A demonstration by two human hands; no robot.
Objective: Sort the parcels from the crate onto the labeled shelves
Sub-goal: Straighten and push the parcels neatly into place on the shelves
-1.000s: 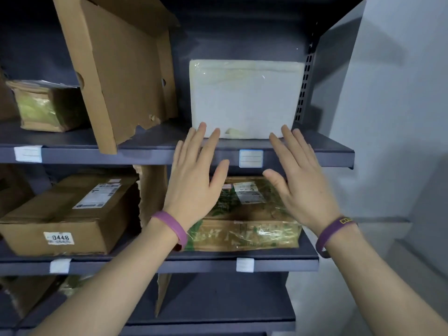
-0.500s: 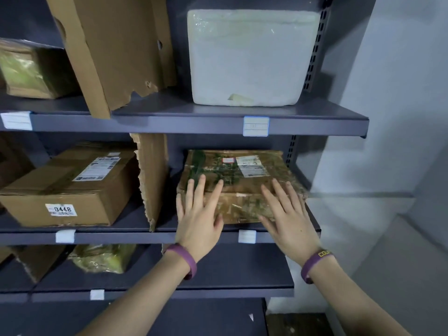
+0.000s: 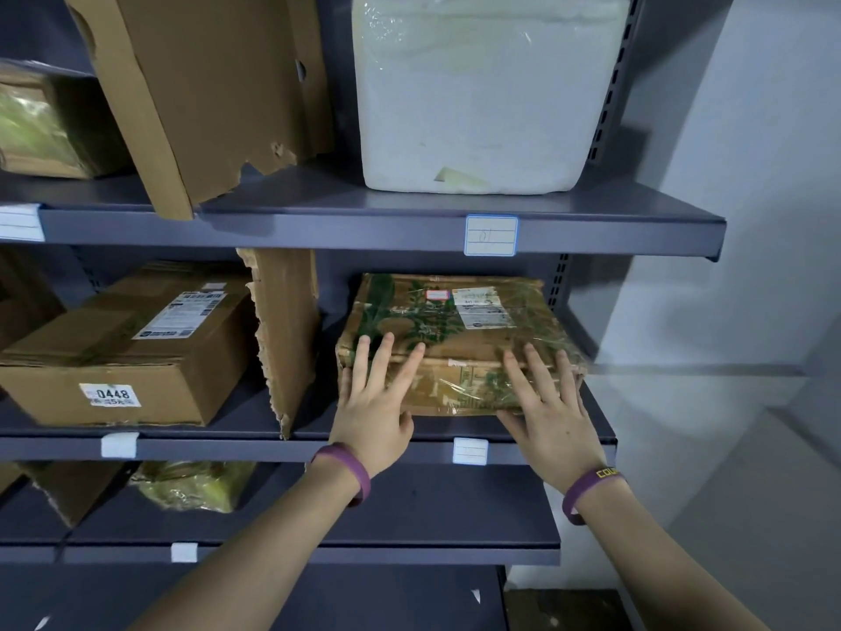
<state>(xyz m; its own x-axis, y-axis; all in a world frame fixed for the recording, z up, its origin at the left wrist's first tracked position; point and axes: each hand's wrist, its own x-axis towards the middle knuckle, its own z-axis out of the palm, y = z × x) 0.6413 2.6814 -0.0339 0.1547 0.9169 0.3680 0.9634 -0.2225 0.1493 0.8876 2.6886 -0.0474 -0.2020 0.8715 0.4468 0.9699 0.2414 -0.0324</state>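
Note:
A flat brown parcel with green leaf print and clear wrap (image 3: pixel 455 325) lies on the middle shelf (image 3: pixel 409 449), right bay. My left hand (image 3: pixel 373 403) lies flat against its front left face, fingers straight and spread. My right hand (image 3: pixel 548 403) lies the same way on its front right corner. Above, a white foam box (image 3: pixel 478 93) stands on the upper shelf (image 3: pixel 364 230), over a blue-edged label (image 3: pixel 491 235). The crate is out of view.
A torn cardboard divider (image 3: pixel 286 330) stands left of the parcel; another divider (image 3: pixel 200 84) leans on the upper shelf. A brown box marked 0448 (image 3: pixel 127 352) fills the middle-left bay. A wrapped parcel (image 3: pixel 195 487) lies on the lower shelf. A grey wall is at right.
My hands dropped from the front of the foam box on the upper shelf to the leaf-print parcel on the middle shelf. The view tilted down and moved closer.

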